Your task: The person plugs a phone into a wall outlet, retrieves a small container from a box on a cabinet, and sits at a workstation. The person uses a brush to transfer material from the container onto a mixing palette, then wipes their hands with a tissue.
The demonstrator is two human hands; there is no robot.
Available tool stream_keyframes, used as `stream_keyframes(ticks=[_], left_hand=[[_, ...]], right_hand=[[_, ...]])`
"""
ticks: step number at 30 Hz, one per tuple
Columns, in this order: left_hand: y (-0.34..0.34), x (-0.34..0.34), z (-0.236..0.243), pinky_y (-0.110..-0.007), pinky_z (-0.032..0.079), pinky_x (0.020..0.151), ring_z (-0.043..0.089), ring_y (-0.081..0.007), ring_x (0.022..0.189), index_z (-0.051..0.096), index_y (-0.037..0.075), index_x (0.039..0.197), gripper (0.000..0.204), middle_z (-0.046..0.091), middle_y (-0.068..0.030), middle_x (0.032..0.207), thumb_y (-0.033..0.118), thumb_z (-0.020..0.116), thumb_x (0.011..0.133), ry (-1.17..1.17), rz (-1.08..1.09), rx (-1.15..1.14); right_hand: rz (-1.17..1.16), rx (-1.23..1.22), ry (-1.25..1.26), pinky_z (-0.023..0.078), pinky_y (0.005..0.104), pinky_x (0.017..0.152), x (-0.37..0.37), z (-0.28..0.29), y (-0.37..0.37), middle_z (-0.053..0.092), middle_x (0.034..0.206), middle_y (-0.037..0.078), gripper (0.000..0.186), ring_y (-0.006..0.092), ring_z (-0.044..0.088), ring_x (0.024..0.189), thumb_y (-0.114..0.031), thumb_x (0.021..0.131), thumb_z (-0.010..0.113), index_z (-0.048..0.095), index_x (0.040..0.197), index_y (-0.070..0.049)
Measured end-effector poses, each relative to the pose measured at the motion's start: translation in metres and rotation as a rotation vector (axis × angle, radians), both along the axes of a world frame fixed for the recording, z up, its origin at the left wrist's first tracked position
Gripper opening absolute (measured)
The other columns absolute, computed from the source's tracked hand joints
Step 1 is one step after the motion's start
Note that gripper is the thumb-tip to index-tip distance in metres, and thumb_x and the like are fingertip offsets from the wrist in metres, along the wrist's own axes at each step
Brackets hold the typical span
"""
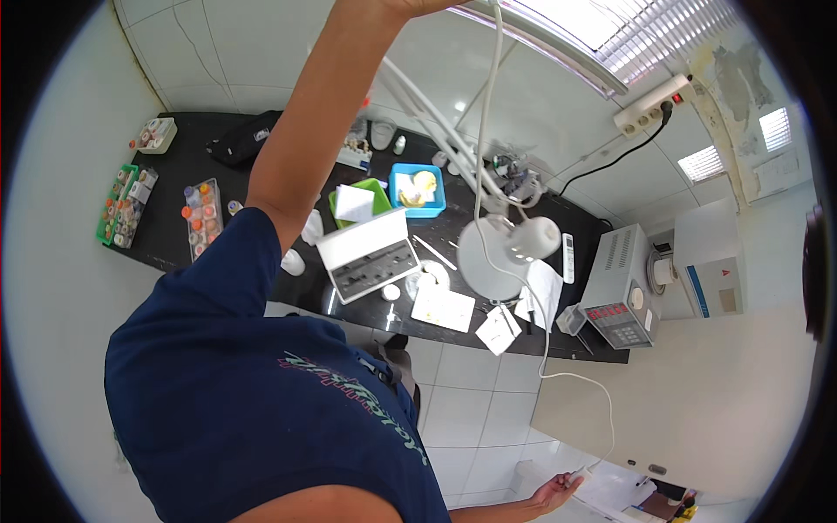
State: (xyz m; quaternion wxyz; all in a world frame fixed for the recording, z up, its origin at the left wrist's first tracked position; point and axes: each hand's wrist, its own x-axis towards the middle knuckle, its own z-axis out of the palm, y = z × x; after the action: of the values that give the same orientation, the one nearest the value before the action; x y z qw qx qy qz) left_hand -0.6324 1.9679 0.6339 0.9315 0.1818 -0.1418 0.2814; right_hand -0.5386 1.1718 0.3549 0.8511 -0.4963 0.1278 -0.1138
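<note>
My left arm stretches up across the bench, and my left hand is cut off by the top edge beside the white lamp arm; its fingers are hidden. Low on the right, my right hand is closed around the end of a thin white cord, perhaps a plug. That cord runs up past the round white lamp head to the top edge. Below the lamp lie white papers. Beside them, an open white case shows a dark grey slotted inside.
A white power strip with a black plug hangs on the tiled wall. On the black bench stand a grey instrument with a red display, a blue basket, a green basket and several racks of small bottles.
</note>
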Motion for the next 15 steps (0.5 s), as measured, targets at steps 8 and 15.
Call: stream_keyframes(ticks=[8, 15], left_hand=[[-0.068, 0.09, 0.032, -0.06, 0.048, 0.096, 0.061, -0.0349, 0.095, 0.037, 0.004, 0.123, 0.047, 0.054, -0.0229, 0.109, 0.046, 0.035, 0.103, 0.027, 0.018, 0.008], [-0.072, 0.166, 0.035, -0.07, 0.044, 0.094, 0.059, -0.0323, 0.081, 0.035, 0.007, 0.119, 0.045, 0.049, -0.0196, 0.108, 0.048, 0.041, 0.101, 0.153, 0.119, -0.068]], right_hand=[[0.107, -0.418, -0.043, 0.008, 0.0534, 0.12, 0.21, 0.044, -0.053, 0.017, 0.16, 0.015, 0.097, 0.0369, 0.011, 0.148, -0.074, 0.079, 0.056, 0.021, 0.155, -0.025], [0.697, 0.446, -0.403, 0.053, 0.0301, 0.073, 0.309, 0.176, 0.238, 0.057, 0.101, 0.013, 0.035, 0.0191, 0.057, 0.075, -0.024, 0.098, 0.055, 0.047, 0.117, 0.005]])
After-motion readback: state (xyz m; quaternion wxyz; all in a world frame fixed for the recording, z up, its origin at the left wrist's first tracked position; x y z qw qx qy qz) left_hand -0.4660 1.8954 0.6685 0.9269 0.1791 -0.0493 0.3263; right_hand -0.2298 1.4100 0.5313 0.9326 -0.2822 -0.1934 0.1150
